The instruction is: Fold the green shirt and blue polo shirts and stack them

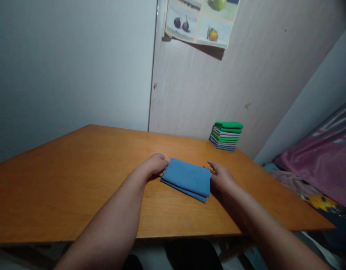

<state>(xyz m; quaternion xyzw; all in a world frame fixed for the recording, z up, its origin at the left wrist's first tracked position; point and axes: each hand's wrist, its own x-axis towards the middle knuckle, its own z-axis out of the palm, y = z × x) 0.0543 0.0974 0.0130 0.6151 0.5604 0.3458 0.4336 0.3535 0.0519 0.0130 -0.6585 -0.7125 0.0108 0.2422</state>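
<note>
A folded blue cloth (187,178) lies flat on the wooden table (77,180), its layers showing along the near edge. At its left side is my left hand (158,164), fingers curled in at the cloth's edge; whether they pinch it is hidden. My right hand (220,176) touches the right edge of the cloth, with the thumb and a finger apart and the other fingers partly hidden beneath the hand.
A stack of folded green, white and blue cloths (226,135) stands at the table's back right, near the wall. A fruit poster (201,22) hangs above. Beyond the table's right edge lie a pink blanket (321,161) and a yellow item (320,201).
</note>
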